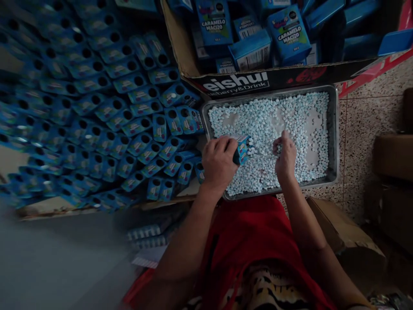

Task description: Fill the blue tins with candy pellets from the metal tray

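Observation:
My left hand [219, 162] is wrapped round a small blue candy box [242, 150], which lies tilted over the metal tray [335, 142] with its far end toward the candies. Small pale blue and white candies [258, 172] cover most of the tray's bottom, and some bare metal shows between them. Over the tray's right half is my right hand [285, 156], its fingers curled closed. A few candies seem to show at its fingertips, though most of what it holds is hidden by the fingers.
Many small blue boxes with round dark holes [142, 144] stand crowded on the left. A large carton [226, 84] behind the tray holds more blue boxes [288, 36] marked "Caramelo Macizo". Brown cardboard boxes [342, 228] sit at the right on the speckled floor [364, 116].

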`<state>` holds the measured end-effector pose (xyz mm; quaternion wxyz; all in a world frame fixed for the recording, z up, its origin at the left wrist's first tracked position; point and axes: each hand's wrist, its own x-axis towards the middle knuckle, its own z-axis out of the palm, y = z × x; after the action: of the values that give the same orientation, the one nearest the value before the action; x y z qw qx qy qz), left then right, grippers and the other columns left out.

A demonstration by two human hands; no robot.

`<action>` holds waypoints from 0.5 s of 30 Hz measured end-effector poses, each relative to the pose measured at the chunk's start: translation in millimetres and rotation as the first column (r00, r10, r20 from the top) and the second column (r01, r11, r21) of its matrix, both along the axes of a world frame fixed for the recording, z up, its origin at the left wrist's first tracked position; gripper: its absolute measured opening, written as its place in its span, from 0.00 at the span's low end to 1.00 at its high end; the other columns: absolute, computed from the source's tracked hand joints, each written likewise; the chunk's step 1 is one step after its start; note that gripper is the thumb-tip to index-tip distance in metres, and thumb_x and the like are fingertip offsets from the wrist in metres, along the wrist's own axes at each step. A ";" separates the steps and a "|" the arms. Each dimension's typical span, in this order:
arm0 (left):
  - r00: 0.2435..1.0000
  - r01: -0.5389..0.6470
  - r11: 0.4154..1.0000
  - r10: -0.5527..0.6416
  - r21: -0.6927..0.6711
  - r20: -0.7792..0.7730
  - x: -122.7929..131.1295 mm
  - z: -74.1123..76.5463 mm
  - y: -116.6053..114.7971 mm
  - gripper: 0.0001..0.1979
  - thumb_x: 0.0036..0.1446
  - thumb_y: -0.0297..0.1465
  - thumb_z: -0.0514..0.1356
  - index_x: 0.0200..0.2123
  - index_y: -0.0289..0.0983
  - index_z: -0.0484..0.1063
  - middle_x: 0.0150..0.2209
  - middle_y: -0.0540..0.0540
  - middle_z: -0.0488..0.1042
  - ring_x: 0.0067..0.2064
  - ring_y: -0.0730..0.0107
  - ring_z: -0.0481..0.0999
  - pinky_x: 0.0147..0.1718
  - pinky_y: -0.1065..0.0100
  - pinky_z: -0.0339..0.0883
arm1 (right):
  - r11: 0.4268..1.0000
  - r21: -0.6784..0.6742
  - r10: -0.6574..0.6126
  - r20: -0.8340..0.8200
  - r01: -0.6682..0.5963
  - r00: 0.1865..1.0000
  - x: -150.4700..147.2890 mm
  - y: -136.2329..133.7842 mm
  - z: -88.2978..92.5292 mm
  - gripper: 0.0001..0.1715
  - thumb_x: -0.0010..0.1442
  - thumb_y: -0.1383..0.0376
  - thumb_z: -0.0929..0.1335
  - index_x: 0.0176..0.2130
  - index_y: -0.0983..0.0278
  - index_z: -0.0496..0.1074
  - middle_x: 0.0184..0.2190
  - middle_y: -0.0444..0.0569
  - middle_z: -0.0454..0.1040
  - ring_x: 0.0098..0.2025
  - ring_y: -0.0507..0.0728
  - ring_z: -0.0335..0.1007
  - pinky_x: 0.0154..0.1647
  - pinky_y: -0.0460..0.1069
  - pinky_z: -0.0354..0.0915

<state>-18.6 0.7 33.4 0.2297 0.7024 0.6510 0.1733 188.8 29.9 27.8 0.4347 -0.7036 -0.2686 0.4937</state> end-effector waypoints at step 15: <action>0.825 -0.222 0.967 0.256 -0.128 0.503 -35.6 14.4 -22.6 0.40 0.44 0.46 0.84 0.58 0.43 0.75 0.50 0.45 0.84 0.50 0.48 0.85 0.55 0.49 0.82 | 0.814 -0.199 0.500 0.717 -0.545 0.485 57.1 -31.7 1.3 0.21 0.72 0.49 0.73 0.55 0.59 0.82 0.79 0.64 0.58 0.81 0.77 0.54 0.76 0.76 0.58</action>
<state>-54.2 -21.8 47.8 0.3944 0.5354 0.6537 0.3612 245.9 -1.7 29.1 0.1350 -0.7133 -0.6352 0.2636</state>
